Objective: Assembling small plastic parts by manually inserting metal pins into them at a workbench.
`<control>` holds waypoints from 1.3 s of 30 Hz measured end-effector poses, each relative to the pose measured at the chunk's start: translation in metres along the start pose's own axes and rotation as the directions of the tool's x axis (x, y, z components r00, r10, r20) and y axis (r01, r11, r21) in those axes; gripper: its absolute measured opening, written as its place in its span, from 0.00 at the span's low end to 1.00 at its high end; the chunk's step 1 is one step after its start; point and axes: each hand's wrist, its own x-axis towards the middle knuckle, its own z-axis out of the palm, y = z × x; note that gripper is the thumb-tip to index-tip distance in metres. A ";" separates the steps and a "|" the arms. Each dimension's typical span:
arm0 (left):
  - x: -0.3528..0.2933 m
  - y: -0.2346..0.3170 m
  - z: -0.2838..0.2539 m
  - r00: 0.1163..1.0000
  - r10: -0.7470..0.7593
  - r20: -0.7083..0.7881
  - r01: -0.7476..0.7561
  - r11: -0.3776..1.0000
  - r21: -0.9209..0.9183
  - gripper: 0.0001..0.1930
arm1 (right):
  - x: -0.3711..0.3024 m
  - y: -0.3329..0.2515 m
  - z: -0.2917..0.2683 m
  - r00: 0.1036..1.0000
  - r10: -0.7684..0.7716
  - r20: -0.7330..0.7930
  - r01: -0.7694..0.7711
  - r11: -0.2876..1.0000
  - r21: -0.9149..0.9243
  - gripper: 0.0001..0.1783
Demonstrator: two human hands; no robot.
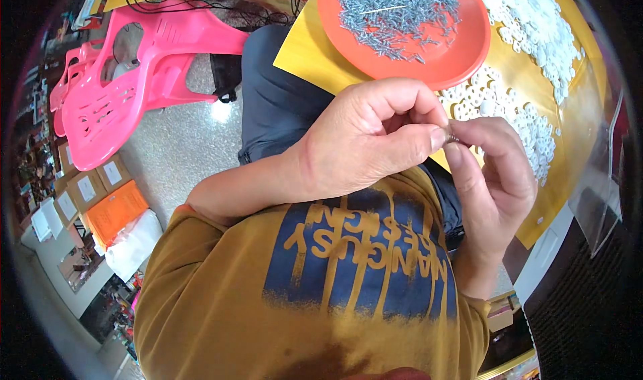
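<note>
A person sits at a yellow counter [305, 53] and works with both hands held up in front of the chest. The left hand [385, 129] comes in from the left, its thumb and forefinger pinched together on a small metal piece [453, 139], the other fingers curled. The right hand [495, 172] meets it from the other side, thumb and forefinger closing on the same piece, so that the fingertips of the two hands nearly touch. The piece is dark and mostly covered by the fingers, too small to tell its exact shape. It is held above the near edge of the counter, just below the plate in view.

The round red-orange plate [471, 48] bears a loose heap of grey screws [402, 18], with a thin pale stick [384, 9] lying across them. To the right of the plate, many small white pieces [536, 31] are spread over the counter, and a second group of white rings [536, 135] lies nearer the right hand.

The person wears a mustard shirt [201, 279] with a dark blue print. A pink plastic chair [110, 108] stands on the speckled floor [184, 139] to the left, near some cardboard boxes [87, 189]
</note>
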 end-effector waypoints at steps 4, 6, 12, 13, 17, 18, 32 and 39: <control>0.002 0.002 0.001 0.999 -0.035 0.011 0.035 0.998 0.052 0.06 | -0.004 0.001 -0.003 1.000 0.014 -0.008 -0.014 1.000 0.011 0.08; 0.003 0.006 0.005 0.997 -0.074 0.033 0.073 0.997 0.035 0.08 | -0.008 0.002 -0.006 0.990 0.119 -0.074 -0.109 0.986 0.125 0.07; 0.004 0.004 0.008 0.998 0.054 0.027 -0.056 0.997 0.060 0.12 | -0.016 0.000 -0.011 0.945 0.316 -0.086 -0.262 0.887 0.380 0.05; 0.005 0.005 0.009 0.998 0.051 0.028 -0.053 0.997 0.061 0.12 | -0.017 -0.001 -0.010 0.944 0.318 -0.088 -0.263 0.886 0.381 0.05; 0.005 0.007 0.009 0.998 0.044 0.048 -0.048 0.995 0.083 0.13 | -0.019 -0.002 -0.009 0.917 0.394 -0.065 -0.310 0.806 0.504 0.05; 0.005 0.007 0.009 0.998 0.038 0.058 -0.043 0.995 0.087 0.13 | -0.019 -0.001 -0.008 0.916 0.396 -0.071 -0.306 0.800 0.517 0.05; 0.010 -0.002 0.014 0.997 0.047 0.059 -0.051 0.995 0.082 0.10 | -0.019 0.000 -0.004 0.896 0.440 -0.061 -0.310 0.717 0.624 0.06; 0.009 0.001 0.016 0.999 0.032 0.008 -0.033 0.996 0.087 0.07 | -0.019 0.002 -0.002 0.894 0.442 -0.069 -0.307 0.719 0.624 0.05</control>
